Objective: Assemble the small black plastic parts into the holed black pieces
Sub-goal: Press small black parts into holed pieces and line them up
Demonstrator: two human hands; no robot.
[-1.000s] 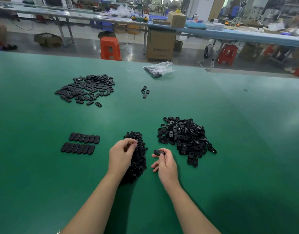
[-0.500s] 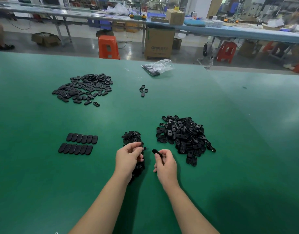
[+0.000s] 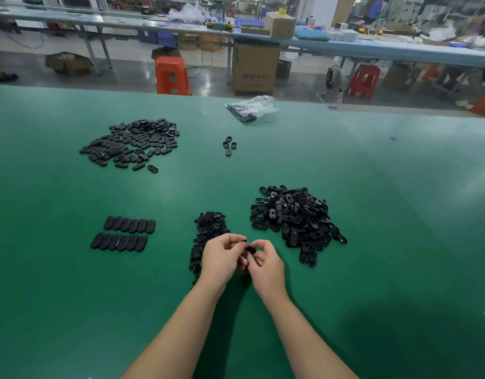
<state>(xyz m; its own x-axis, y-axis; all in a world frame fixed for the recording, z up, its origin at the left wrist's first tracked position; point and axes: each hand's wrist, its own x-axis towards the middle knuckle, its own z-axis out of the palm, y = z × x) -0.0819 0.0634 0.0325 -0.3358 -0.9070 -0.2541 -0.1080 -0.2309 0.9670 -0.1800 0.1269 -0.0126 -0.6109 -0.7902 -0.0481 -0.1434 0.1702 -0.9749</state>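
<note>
Holed black piece (image 3: 251, 249) sits pinched in the right hand (image 3: 266, 265), raised over the desk (image 3: 372, 269) so the left hand (image 3: 222, 259), fingertips pinching a small insert, can press it in; both supply piles lie close.

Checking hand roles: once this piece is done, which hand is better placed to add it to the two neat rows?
Left, probably. The rows lie on the left hand's side; the right hand would have to cross over the pile of small parts.
</note>
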